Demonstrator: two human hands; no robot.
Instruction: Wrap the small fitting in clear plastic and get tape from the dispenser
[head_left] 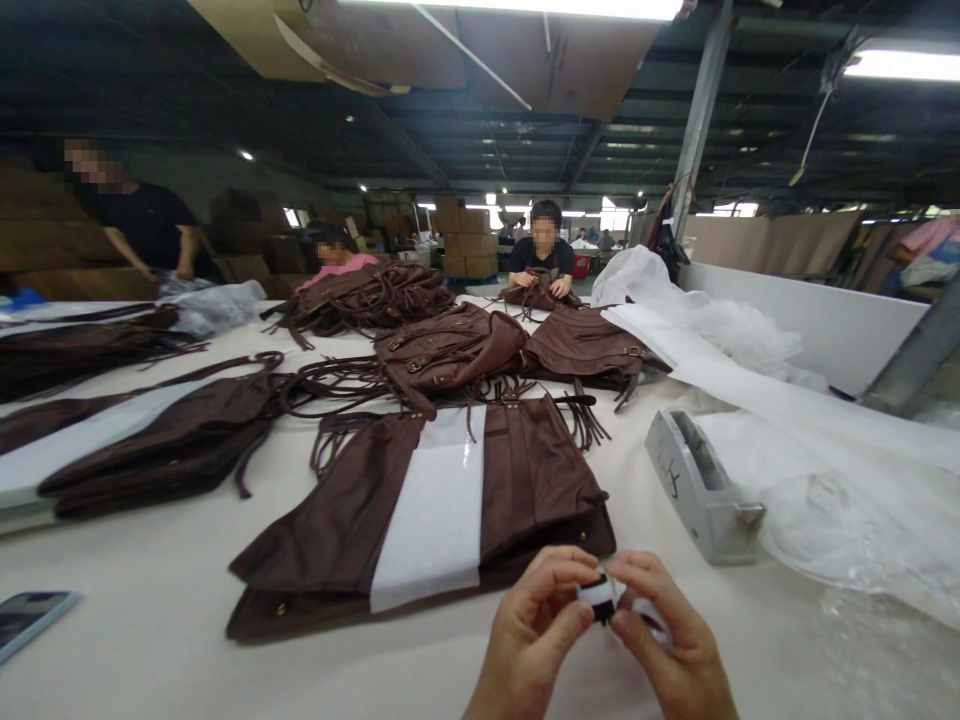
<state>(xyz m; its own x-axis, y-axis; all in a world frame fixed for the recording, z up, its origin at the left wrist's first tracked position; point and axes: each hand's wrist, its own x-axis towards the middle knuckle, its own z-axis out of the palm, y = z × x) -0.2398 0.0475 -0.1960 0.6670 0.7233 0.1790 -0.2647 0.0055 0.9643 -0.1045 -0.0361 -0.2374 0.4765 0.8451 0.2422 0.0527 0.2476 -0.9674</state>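
Observation:
Both of my hands are low in the middle of the view, pinched together round a small white and black object [600,596]. My left hand [534,632] grips it from the left, my right hand [664,640] from the right. I cannot make out what the object is. Just beyond them lies a brown leather bag [540,480] flat on the table, with a white paper band [433,520] wrapped across its middle.
A grey tape dispenser [697,485] stands right of the bag. White paper and clear plastic sheets [825,480] pile up at the right. Several more brown bags [450,350] cover the table behind. A phone [30,615] lies at the left edge. Other people work at the far side.

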